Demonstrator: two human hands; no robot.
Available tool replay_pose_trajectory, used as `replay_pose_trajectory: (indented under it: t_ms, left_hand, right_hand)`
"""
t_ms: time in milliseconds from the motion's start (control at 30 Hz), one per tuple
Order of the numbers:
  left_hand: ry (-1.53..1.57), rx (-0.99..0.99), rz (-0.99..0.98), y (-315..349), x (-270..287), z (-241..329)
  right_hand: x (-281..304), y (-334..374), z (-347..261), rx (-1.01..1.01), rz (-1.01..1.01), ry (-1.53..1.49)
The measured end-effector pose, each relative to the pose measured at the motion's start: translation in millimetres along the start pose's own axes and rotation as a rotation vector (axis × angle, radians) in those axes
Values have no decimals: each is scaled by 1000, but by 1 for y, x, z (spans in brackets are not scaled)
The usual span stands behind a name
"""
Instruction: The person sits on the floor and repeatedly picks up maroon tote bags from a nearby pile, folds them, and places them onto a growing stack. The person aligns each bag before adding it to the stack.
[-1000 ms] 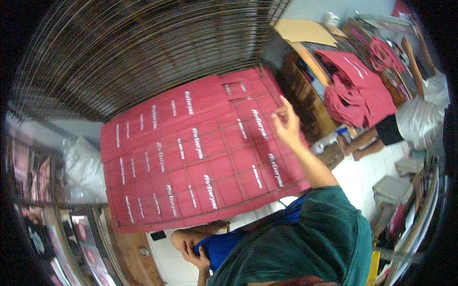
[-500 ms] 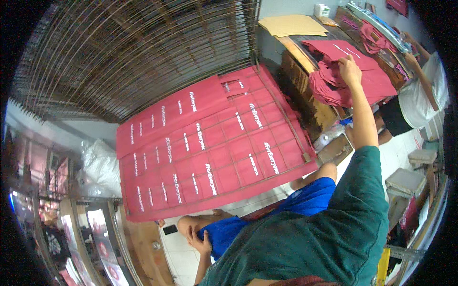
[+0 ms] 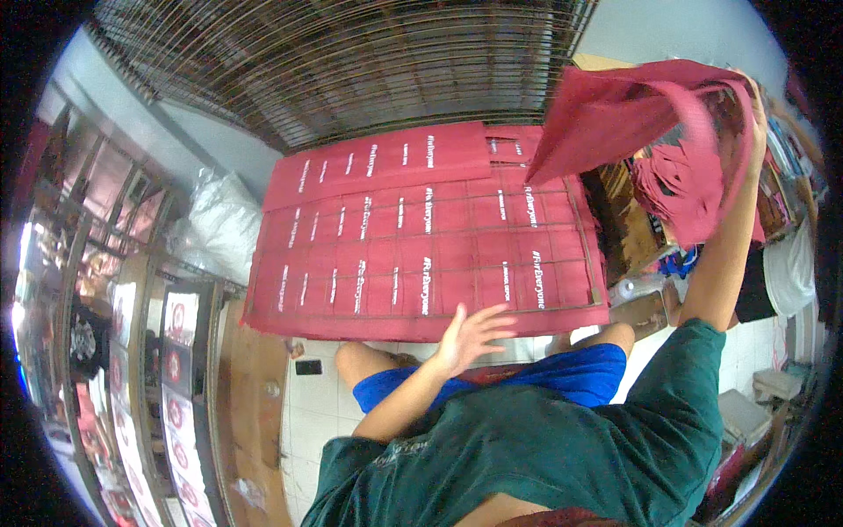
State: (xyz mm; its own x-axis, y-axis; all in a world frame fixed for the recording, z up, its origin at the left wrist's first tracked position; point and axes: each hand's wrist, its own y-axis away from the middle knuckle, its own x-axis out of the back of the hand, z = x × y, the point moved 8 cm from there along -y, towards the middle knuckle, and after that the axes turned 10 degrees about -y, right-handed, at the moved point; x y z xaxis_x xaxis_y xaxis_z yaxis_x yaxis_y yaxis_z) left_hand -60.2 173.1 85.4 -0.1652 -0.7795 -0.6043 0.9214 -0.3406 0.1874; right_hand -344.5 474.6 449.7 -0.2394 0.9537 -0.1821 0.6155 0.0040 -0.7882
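Observation:
My right hand (image 3: 752, 95) is raised at the far right, closed on the edge of a red cloth tote bag (image 3: 606, 114). The bag hangs spread in the air above the rack's right corner, and its loop handle droops beside my forearm. My left hand (image 3: 474, 338) is open, fingers spread and holding nothing, just before the near edge of the wire drying rack. Red cloth pieces (image 3: 334, 233) with white print lie in rows on that rack, under and between its wires. A pile of red cloth (image 3: 672, 180) sits on the wooden table behind the raised bag.
Raised wire racks (image 3: 369, 61) slant up over the far side. A white plastic sack (image 3: 224, 215) stands left of the rack. At lower left are shelves with printed sheets (image 3: 182, 378); a black phone (image 3: 308, 367) lies on the floor. Another person (image 3: 788, 272) is partly visible at right.
My right hand has lifted a red tote bag off the pile and toward the rack. My left hand has come up from my knee and spread open. The view has swung right.

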Motion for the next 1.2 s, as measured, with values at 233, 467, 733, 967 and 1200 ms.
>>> replay_pose_trajectory:
  t_ms: [233,467,733,967,1200]
  left_hand:
    - [619,-136,-329,-8,-65,48]
    - [57,-229,248,39,-12,91]
    - [-136,-255,436,97,37,83]
    - [-100,60,516,100,65,35]
    - [-255,-46,625,66,56,140]
  right_hand:
    - [-48,46,101,-344,-216,-767]
    - [-77,104,116,-493,-172,-925]
    - [-71,362,94,-1121,291,-1176]
    - [-54,412,112,-1514,218,-711]
    - [-78,271,115,-1205,47,-441]
